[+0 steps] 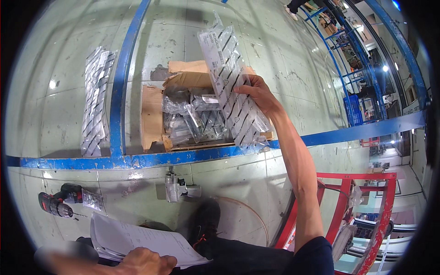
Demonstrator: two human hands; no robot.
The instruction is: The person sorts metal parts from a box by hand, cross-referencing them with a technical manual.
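Observation:
My right hand (257, 95) pinches a long clear plastic bag (228, 75) with black diagonal stripes and a white label, thumb on top. The bag is raised over the right side of an open cardboard box (152, 112). Inside that box lie several bagged metal parts (195, 119). Close to my body, my left hand (145, 262) is closed on a stack of printed paper sheets (133, 238). What the long bag contains cannot be made out.
A blue metal frame (160, 158) crosses the floor. Another striped bag (97, 103) lies at left. A cordless drill (57, 201), a small bag (93, 200) and a grey power tool (176, 188) rest nearer me. At right stands a red frame (387, 206).

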